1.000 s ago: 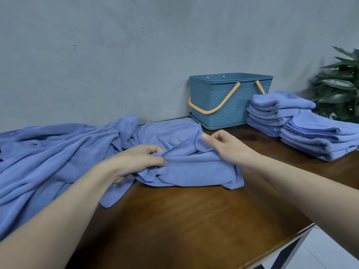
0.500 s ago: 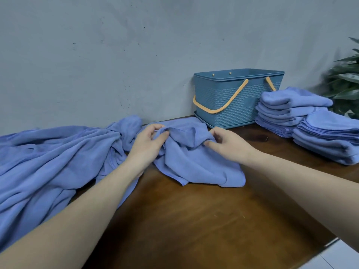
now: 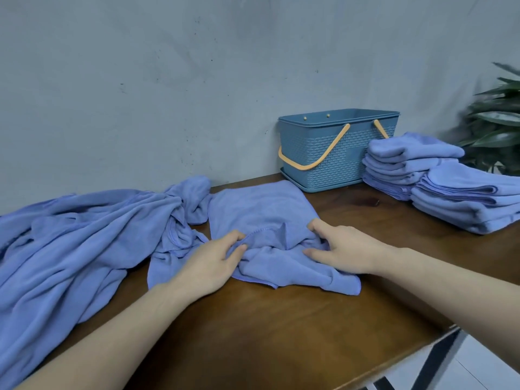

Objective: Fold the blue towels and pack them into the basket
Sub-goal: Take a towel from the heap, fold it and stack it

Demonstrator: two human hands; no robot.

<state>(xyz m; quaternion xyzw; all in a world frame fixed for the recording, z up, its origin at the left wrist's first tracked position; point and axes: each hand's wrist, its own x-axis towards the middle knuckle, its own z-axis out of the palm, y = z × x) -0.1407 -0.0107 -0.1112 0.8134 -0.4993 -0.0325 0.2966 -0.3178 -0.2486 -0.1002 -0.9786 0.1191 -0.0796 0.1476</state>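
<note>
A blue towel [image 3: 259,209] lies spread on the wooden table [image 3: 281,327], its near edge bunched up. My left hand [image 3: 209,263] pinches the stitched hem at the left of the bunch. My right hand [image 3: 343,249] grips the crumpled cloth at the right. A heap of unfolded blue towels [image 3: 78,237] covers the table's left side. The blue basket [image 3: 334,150] with orange handles stands at the back against the wall. Two stacks of folded blue towels [image 3: 439,181] sit to its right.
A grey wall runs behind the table. A green plant [image 3: 498,122] stands at the far right behind the folded stacks. The table's front right corner [image 3: 450,330] drops off to a white floor.
Both hands have come toward me from the towel's far part to its near edge. The towel's far half now lies flat and spread out.
</note>
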